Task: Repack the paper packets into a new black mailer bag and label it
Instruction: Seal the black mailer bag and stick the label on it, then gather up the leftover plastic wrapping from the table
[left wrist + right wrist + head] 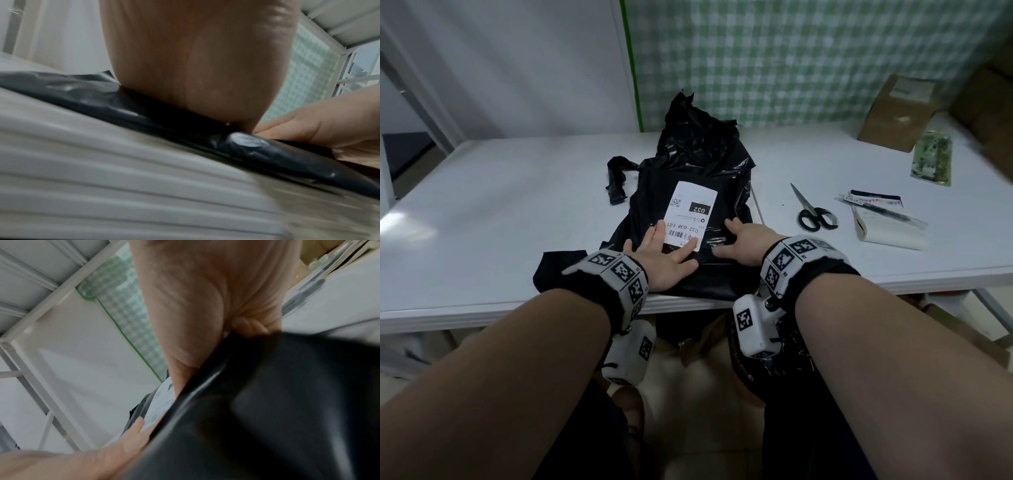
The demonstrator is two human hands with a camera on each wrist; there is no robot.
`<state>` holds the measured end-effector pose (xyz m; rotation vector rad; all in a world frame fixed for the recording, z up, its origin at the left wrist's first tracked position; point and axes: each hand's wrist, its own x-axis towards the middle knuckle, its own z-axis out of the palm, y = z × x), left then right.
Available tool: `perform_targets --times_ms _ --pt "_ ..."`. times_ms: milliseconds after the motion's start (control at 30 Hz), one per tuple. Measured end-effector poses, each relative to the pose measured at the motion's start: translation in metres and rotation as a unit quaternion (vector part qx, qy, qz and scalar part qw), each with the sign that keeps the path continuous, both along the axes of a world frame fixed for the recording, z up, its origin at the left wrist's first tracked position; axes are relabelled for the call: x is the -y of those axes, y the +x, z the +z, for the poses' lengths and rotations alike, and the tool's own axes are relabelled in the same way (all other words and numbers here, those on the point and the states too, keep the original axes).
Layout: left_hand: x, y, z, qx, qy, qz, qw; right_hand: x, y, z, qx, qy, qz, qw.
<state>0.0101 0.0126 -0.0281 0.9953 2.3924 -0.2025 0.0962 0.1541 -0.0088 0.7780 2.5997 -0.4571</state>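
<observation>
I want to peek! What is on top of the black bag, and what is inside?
On top of the black mailer bag lie a white label and both flat hands: left hand, right hand. The plastic hides its inside.

White table (500,192); white wall (517,61); green checked curtain (791,51).

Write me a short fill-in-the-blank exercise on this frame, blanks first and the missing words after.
1. Both hands press flat on the black mailer bag, which bears a white ____.
2. The left hand has its fingers over the near edge of the shipping label, whose large code reads ____.
3. On the table, the black-handled ____ lie to the right of the right hand.

Missing words: label; 032; scissors
</observation>
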Motion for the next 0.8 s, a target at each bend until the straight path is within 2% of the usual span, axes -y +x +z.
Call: perform_targets --times_ms 133,233,400,467,567,667,800 --pt "0.008 0.005 0.001 0.010 -0.007 0.009 1.000 0.005 0.013 0.008 -0.007 -0.030 -0.002 1.000" --pt "0.014 0.005 0.003 0.017 -0.012 0.012 1.000 0.012 0.021 0.011 -0.049 -0.048 0.001 0.998" --pt "0.020 0.003 0.001 -0.021 -0.001 0.015 1.000 0.027 0.027 0.012 -0.074 -0.071 0.032 0.994" --pt "0.023 0.002 0.004 -0.036 0.013 0.024 0.999 0.034 0.027 0.011 -0.045 -0.045 0.063 0.996" --pt "0.028 0.006 0.015 -0.034 0.040 0.019 0.998 0.045 0.027 0.006 -0.004 0.060 0.108 0.992" --pt "0.035 0.000 0.018 -0.061 0.124 0.046 0.989 0.048 0.021 0.002 -0.055 0.120 0.100 0.986" --pt "0.049 -0.010 0.023 -0.135 0.278 0.167 0.936 0.048 0.014 0.012 -0.075 0.127 0.073 0.986"
